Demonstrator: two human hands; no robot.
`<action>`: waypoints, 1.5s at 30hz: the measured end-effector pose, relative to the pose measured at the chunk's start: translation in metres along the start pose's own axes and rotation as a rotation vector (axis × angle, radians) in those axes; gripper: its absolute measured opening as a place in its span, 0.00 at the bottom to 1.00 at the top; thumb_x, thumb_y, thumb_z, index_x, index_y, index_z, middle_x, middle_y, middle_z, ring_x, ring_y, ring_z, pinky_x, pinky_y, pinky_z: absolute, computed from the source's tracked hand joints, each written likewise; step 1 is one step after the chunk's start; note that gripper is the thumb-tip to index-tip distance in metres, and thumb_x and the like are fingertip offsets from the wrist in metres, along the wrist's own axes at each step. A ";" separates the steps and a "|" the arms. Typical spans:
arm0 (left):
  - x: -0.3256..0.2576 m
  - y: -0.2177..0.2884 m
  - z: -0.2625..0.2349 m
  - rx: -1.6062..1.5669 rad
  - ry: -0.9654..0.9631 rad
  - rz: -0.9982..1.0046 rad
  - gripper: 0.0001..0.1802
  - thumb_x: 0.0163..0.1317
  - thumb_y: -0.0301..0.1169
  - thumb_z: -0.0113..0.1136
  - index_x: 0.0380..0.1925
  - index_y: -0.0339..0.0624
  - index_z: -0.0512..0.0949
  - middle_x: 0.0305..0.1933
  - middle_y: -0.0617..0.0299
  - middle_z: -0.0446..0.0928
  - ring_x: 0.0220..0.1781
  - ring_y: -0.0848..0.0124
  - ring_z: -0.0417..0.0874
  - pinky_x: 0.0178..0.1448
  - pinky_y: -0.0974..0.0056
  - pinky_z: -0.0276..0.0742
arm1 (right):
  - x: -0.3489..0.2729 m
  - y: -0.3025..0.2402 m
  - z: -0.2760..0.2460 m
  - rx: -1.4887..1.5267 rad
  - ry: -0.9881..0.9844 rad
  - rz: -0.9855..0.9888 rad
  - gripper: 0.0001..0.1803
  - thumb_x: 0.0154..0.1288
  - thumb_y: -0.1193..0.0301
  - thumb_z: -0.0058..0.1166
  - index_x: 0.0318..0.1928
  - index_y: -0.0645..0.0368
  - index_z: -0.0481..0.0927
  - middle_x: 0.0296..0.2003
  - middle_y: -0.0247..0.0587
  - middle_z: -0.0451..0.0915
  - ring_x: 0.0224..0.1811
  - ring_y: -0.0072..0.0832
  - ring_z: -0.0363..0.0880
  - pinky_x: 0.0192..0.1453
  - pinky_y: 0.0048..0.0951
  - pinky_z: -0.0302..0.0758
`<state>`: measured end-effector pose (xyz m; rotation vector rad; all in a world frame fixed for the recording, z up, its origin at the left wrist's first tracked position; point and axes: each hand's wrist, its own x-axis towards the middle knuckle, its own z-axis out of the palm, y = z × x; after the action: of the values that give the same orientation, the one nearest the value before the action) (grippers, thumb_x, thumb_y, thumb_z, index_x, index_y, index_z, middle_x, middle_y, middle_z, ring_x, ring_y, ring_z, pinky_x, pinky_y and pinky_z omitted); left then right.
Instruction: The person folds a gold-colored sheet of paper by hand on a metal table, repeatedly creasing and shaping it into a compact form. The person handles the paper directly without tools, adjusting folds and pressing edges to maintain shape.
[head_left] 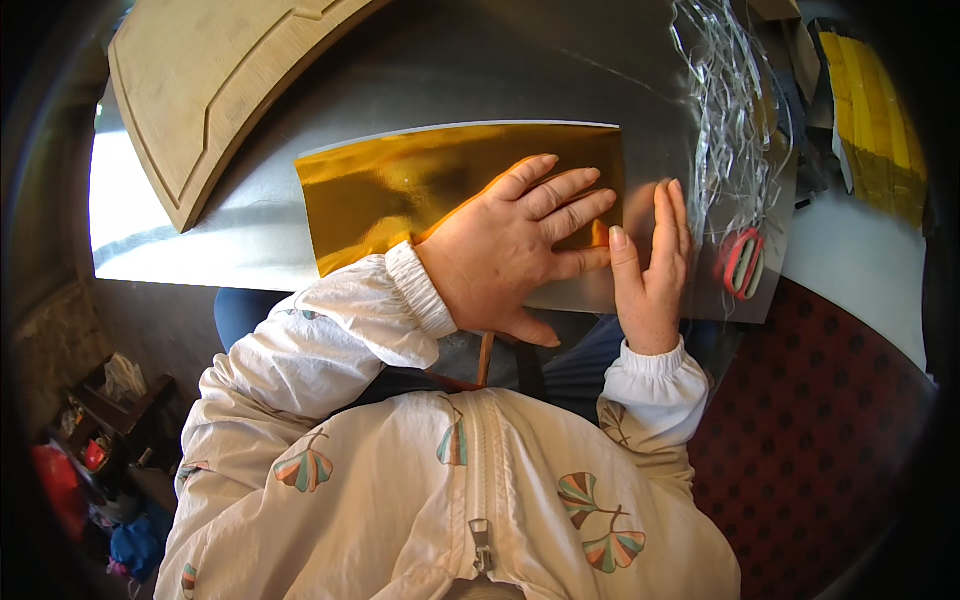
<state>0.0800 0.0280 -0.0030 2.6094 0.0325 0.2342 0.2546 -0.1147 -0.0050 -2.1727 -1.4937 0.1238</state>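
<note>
A shiny gold foil sheet (400, 190) lies flat on a silver reflective sheet (440, 70) that covers the work surface. My left hand (515, 240) is spread flat with fingers apart, pressing down on the right part of the gold sheet. My right hand (652, 265) rests edge-on beside it, fingers straight and together, touching the silver sheet just past the gold sheet's right edge. Neither hand grips anything.
A carved wooden board (215, 85) lies at the back left. A tangle of thin silver strips (735, 110) lies at the right, with red-handled scissors (744, 263) below it. Yellow sheets (880, 120) sit at the far right. A dark red patterned seat (810, 400) is lower right.
</note>
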 end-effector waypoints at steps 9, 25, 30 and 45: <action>0.000 -0.003 -0.003 -0.040 -0.016 0.015 0.45 0.50 0.66 0.61 0.67 0.60 0.72 0.78 0.53 0.57 0.80 0.54 0.51 0.81 0.45 0.38 | 0.004 0.002 -0.003 -0.019 -0.063 0.000 0.38 0.66 0.57 0.60 0.69 0.68 0.65 0.70 0.58 0.63 0.65 0.53 0.69 0.69 0.46 0.61; -0.006 -0.002 0.006 0.053 0.090 0.039 0.55 0.52 0.74 0.53 0.73 0.51 0.60 0.75 0.50 0.61 0.79 0.54 0.56 0.81 0.45 0.38 | 0.002 0.016 -0.003 -0.014 0.054 -0.006 0.29 0.70 0.62 0.55 0.65 0.66 0.71 0.68 0.54 0.68 0.64 0.47 0.72 0.70 0.43 0.62; -0.006 -0.005 0.015 0.043 0.230 0.053 0.62 0.50 0.79 0.47 0.72 0.41 0.59 0.72 0.44 0.65 0.77 0.51 0.61 0.80 0.44 0.41 | -0.018 -0.017 -0.001 -0.185 0.058 -0.151 0.27 0.74 0.60 0.48 0.66 0.64 0.72 0.69 0.48 0.68 0.64 0.45 0.73 0.73 0.51 0.57; -0.172 0.010 -0.015 0.462 0.263 -0.544 0.55 0.58 0.73 0.48 0.71 0.38 0.62 0.77 0.51 0.59 0.79 0.56 0.56 0.80 0.48 0.48 | -0.025 -0.033 0.017 -0.421 -0.015 -0.304 0.35 0.71 0.49 0.47 0.70 0.58 0.68 0.72 0.43 0.64 0.57 0.43 0.76 0.75 0.54 0.51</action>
<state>-0.0918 0.0151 -0.0127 2.8648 0.9759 0.4056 0.2103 -0.1220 -0.0101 -2.2163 -1.9796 -0.3046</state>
